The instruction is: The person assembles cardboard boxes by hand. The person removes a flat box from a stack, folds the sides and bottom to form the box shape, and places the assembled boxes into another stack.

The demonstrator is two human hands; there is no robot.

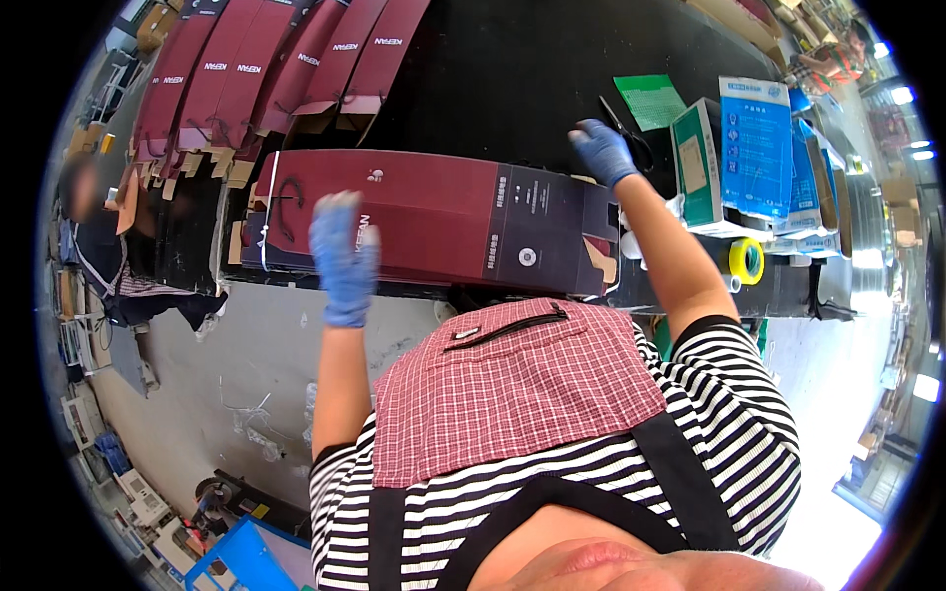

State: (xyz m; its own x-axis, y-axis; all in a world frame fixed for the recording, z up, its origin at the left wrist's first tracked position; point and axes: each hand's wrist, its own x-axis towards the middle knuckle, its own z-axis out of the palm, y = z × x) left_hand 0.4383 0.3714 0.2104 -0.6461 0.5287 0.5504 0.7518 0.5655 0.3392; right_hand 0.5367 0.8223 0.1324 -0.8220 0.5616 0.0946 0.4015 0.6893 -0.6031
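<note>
Head view: long maroon box (434,212) across black table (493,69)

Maroon at left, dark at right, with one cord handle (287,201) and one white strap (269,202) at the left end. Beneath the left hand (343,258), fingers extended, released; cannot tell whether touching. Just near of the right hand (603,153), fingers loose, released. Counted: one box between hands, at least six maroon boxes (246,94) far left, one green sheet (650,101), one yellow tape roll (739,261) at right.

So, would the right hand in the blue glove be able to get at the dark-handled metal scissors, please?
Probably yes: the blue-gloved right hand looks empty and is close beside the dark-handled metal scissors, with nothing visible lying on top of them.
</note>
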